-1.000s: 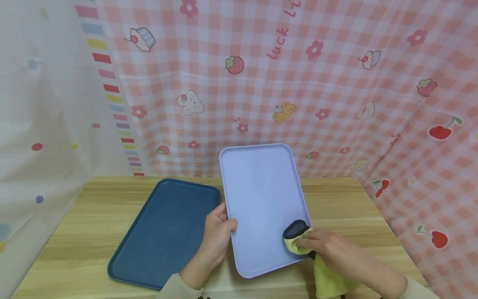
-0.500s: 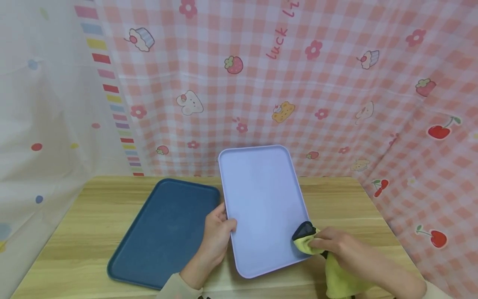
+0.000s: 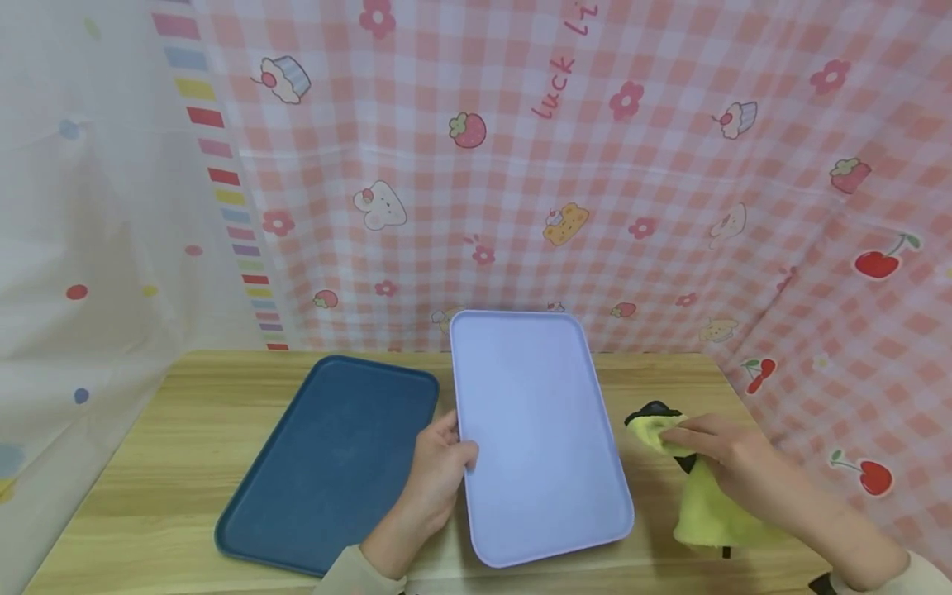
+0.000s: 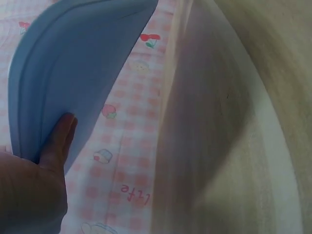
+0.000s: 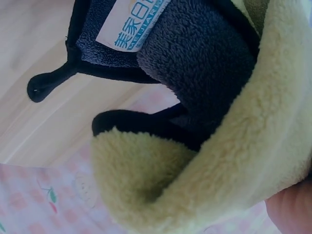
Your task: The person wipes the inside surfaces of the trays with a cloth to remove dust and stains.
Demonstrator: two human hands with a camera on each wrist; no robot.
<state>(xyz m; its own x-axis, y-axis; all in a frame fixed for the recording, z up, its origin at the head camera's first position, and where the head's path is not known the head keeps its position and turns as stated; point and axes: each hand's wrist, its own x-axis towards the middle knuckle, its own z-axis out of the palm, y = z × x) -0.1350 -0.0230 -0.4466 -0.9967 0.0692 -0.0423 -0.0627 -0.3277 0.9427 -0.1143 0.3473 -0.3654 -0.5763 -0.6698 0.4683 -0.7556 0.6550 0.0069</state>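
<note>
A lavender tray [image 3: 539, 430] is held tilted up above the table, its inner face toward me. My left hand [image 3: 435, 471] grips its left edge, thumb over the rim; in the left wrist view that hand [image 4: 34, 185] is at the tray's underside [image 4: 83, 73]. To the right of the tray, and apart from it, my right hand [image 3: 732, 459] pinches a yellow-green cleaning cloth [image 3: 714, 512] with a dark side and black trim. Up close in the right wrist view, the fluffy cloth [image 5: 234, 146] hangs folded and shows a white label; a bit of the hand shows at lower right.
A dark blue tray [image 3: 342, 463] lies flat on the wooden table [image 3: 171, 446], left of the lavender one. Behind the table hangs a pink checked curtain [image 3: 416, 149], with a white dotted one [image 3: 89, 207] to the left.
The cloth has left the lavender tray's lower right corner and moved right and up with my right hand. The tray has shifted slightly right and down in my left hand.
</note>
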